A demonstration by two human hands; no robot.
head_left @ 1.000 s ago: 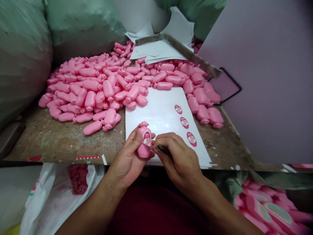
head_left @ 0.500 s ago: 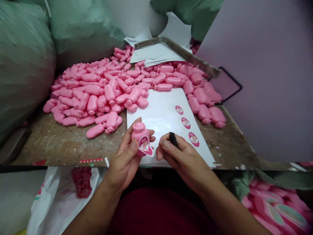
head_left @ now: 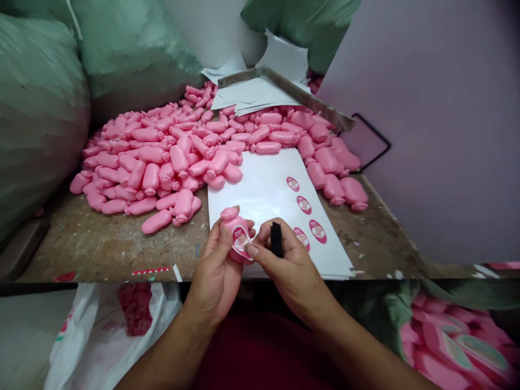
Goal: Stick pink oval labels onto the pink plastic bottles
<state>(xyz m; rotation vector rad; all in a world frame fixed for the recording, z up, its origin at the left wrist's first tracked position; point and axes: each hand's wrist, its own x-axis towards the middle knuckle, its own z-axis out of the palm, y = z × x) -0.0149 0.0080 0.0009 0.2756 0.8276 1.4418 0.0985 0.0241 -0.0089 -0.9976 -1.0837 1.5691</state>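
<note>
My left hand [head_left: 217, 271] is wrapped round a small pink plastic bottle [head_left: 229, 213], neck tilted up. On the bottle's front sits an oval pink-and-white sticker [head_left: 239, 238], its lower right edge standing off the surface. My right hand [head_left: 288, 260] has its thumb and fingertips pinched at that edge. A black band [head_left: 277, 239] shows across one of its fingers; how it is fastened I cannot tell. Below the hands lies a white sticker sheet [head_left: 255, 187] with several oval stickers [head_left: 304, 205] along its right side.
A large heap of pink bottles [head_left: 152, 154] spreads behind and left of the sheet. White papers [head_left: 260, 92] lie at the back beside a wooden strip [head_left: 309, 98]. Green sacks [head_left: 134, 54] stand behind. Below the table edge are a white bag [head_left: 93, 336] and pink items [head_left: 447, 341].
My right hand has moved left to the bottle, its thumb now at the sticker's loose edge. The sticker's lower corner lies closer to the bottle. The view has shifted slightly.
</note>
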